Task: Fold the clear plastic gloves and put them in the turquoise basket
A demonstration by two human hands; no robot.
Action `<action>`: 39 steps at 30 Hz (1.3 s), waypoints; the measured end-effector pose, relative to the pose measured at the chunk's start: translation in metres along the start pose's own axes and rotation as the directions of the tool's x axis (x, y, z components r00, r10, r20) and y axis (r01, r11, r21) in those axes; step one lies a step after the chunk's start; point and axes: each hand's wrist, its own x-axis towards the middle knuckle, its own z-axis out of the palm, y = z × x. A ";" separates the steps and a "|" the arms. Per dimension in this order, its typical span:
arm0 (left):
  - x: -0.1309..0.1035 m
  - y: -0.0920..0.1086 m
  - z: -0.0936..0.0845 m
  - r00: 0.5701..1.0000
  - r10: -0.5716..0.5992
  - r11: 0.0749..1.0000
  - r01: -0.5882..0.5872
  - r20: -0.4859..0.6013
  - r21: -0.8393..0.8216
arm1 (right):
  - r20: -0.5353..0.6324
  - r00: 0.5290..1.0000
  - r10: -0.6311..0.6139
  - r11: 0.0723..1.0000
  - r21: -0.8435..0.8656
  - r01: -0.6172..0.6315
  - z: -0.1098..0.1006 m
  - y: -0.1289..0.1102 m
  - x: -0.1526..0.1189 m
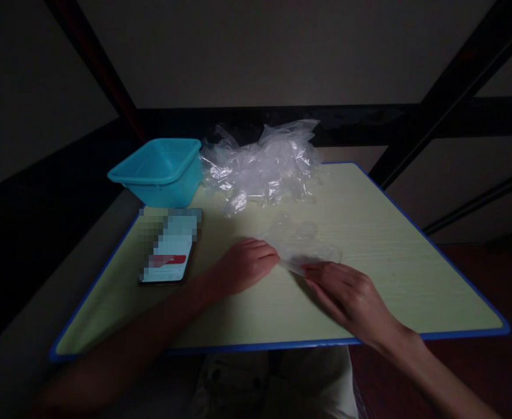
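A thin, clear plastic piece (297,235), which looks like a disposable glove, lies spread on the pale table. Its near edge is pinched at the left by my left hand (247,265) and at the right by my right hand (347,291). Both hands are closed at the fingertips, a short gap apart, with the edge stretched between them. Beyond them, a crumpled heap of clear plastic (264,166) sits at the table's far side.
A turquoise basin (190,180) stands at the far left of the blue-edged table (395,256). Nearer, a phone (175,247) with a lit screen lies left of my left hand. Dark walls and slanting bars rise behind.
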 end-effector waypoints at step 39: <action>0.020 0.003 -0.066 0.514 -0.592 -0.186 0.661 0.620 -0.727 | 0.225 0.787 0.575 0.510 0.654 -0.559 -0.054 0.006 0.010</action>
